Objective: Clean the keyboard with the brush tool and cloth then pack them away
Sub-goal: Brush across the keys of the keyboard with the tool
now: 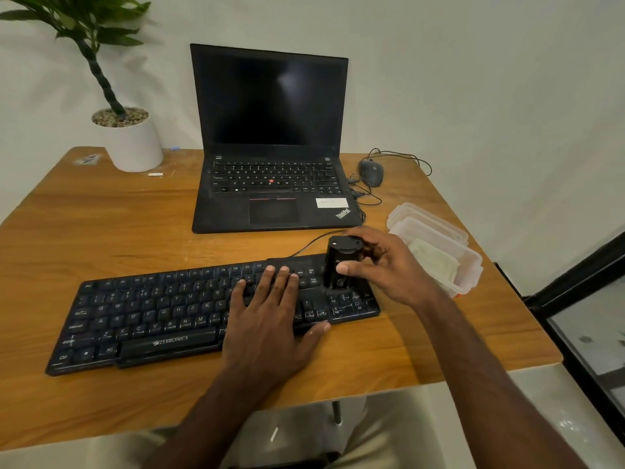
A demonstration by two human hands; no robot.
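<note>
Black keyboard (189, 309) lay across the front of the wooden table (111, 228), angled slightly, its cable running off the back edge toward the laptop (270, 147). Left hand (267, 316) was pressed flat on the right-centre keys, fingers spread, palm down, thumb hooked over the front edge, gripping nothing. Right hand (382, 265) was wrapped around the brush tool (340, 264), a stubby black cylinder stood upright on the right end of the keyboard, near the numpad; thumb on the front of the body, fingers curled round the back and top. Bristle end was hidden against the keys, couldn't tell its shape. Hands were near each other but not touching. Cloth (434, 262), pale green, sat folded inside the clear plastic container (470, 275) at the table's right edge, just beside the right hand. A second clear piece, likely the lid (412, 214), sat under or behind that container, hard to tell which. Laptop was open with a dark screen behind the keyboard, a wired mouse (371, 171) to its right, a potted plant (132, 137) at the back left corner.
</note>
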